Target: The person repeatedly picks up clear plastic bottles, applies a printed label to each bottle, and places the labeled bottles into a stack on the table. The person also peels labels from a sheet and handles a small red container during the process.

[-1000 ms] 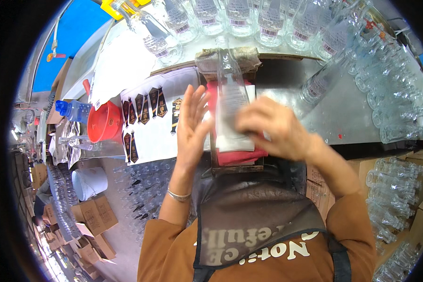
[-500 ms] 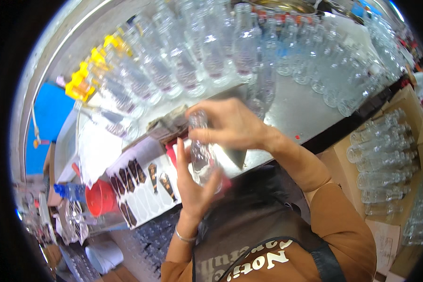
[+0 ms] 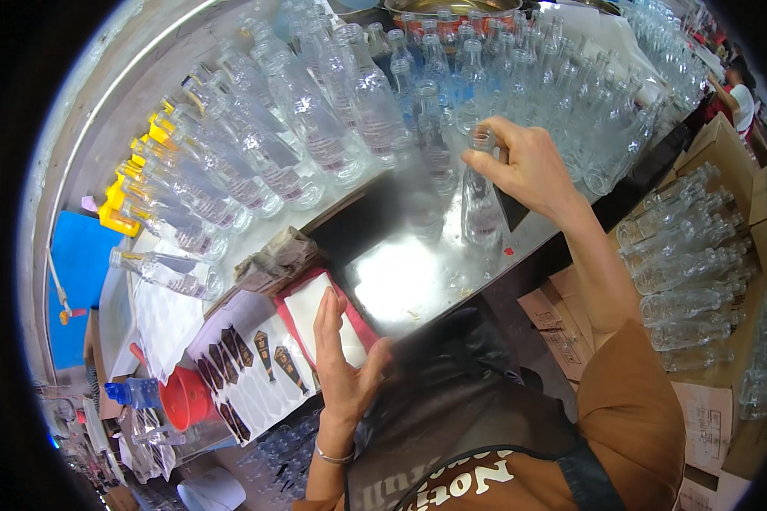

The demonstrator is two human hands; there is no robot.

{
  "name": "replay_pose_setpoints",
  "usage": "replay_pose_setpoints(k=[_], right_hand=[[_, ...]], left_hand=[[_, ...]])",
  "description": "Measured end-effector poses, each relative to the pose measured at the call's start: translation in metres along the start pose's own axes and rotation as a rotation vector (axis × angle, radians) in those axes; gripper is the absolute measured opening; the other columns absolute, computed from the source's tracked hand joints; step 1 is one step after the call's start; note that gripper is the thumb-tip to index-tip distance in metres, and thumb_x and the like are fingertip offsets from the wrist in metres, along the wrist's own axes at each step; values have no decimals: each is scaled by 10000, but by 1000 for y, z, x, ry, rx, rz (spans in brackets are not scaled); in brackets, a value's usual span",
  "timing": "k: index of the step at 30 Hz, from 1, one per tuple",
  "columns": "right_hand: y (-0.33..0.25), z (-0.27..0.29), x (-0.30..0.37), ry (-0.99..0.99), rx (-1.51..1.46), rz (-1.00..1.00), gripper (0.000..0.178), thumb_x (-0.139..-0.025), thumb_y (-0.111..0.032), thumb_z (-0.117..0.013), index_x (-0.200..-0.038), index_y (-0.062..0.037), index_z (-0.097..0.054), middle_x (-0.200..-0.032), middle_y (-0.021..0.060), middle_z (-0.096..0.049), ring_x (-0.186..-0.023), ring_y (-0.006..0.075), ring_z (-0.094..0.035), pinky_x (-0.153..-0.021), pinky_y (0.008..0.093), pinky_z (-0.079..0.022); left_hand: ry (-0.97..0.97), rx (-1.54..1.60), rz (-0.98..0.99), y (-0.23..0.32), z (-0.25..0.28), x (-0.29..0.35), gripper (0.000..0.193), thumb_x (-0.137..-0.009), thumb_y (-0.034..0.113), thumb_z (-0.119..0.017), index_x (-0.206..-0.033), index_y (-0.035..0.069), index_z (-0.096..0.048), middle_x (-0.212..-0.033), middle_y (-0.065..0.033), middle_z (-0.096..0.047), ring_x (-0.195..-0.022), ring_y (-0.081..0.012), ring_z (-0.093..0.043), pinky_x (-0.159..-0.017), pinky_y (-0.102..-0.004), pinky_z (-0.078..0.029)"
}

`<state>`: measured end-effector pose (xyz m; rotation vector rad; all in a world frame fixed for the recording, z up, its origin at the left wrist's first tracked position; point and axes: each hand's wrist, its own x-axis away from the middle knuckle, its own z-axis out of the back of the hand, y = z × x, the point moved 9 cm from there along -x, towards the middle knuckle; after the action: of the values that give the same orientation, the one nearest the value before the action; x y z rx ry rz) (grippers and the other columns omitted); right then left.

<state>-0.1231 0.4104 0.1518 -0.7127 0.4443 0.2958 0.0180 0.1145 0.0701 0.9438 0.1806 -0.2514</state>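
By its neck, my right hand (image 3: 527,168) grips a clear glass bottle (image 3: 482,213), which stands nearly upright over the metal tabletop (image 3: 400,272). Its fingers are closed around the top of the neck. My left hand (image 3: 343,375) is open and empty, thumb apart from the fingers, in front of a white pad (image 3: 314,319) on a red cloth (image 3: 285,300). To the left of it lies a white sheet (image 3: 268,392) of dark, tie-shaped stickers (image 3: 232,346). Other clear bottles (image 3: 435,153) stand just left of the held one.
Rows of labelled bottles (image 3: 315,119) fill a raised shelf at the back left. One bottle (image 3: 166,271) lies on its side there. A crumpled grey-brown bundle (image 3: 277,258) sits on the shelf edge. At right, a cardboard box (image 3: 746,196) contains stacked bottles; a red bucket (image 3: 183,400) stands left.
Both hands were around a bottle near the middle. My right hand has moved right, with a bottle at its fingertips; my left hand has let go and is lower. The head view has shifted.
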Motion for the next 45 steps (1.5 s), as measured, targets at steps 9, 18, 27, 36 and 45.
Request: replay_pose_setpoints(k=[9,18,27,36,45], right_hand=[[25,-29,-33,-62,60,-46,463,-839,-453,-701,-1050,-40,-704,-886,211,-727,-842,410,-698,-744,481,-537],[98,49,-108,472,438,13,553,-904,-450,-675,-1313,-81,-627,-1170,184,-709,-1027,397,-682,-904,475,-518],[91,31,-10,176,365,-226,260,-911,-265,-643,-1099,-88,-618,-936,191,-704,-852,358,-700,-776,441,-532],[-116,-52,-4,-442,-580,-56,286,-971,-256,-646,-1155,-37,-631,-905,54,-726,-590,41,-545,-548,211,-420],[-118,-224,41,-567,-912,-155,439,-1007,-249,-643,-1350,10,-555,-897,39,-689,-609,71,-596,-612,228,-496]], left_hand=[[-23,-60,13,-18,-12,-10,807,-845,96,-755,-1545,23,-361,-1568,-193,-386,-1324,-334,-545,-1061,-424,-475],[-49,-10,24,-21,-15,-5,765,-847,54,-744,-1526,19,-393,-1578,-190,-368,-1264,-308,-588,-1037,-403,-504],[-8,51,58,-23,-4,12,677,-815,28,-758,-1441,-4,-499,-1514,-203,-450,-1201,-306,-632,-1014,-389,-515],[-167,310,-102,-4,-4,-5,991,-797,307,-856,-1570,8,-314,-1511,-197,-462,-1382,-318,-485,-1153,-435,-367],[170,766,324,-105,25,8,724,-1008,140,-603,-1591,-19,-203,-1544,-242,-407,-1366,-285,-485,-1122,-394,-394]])
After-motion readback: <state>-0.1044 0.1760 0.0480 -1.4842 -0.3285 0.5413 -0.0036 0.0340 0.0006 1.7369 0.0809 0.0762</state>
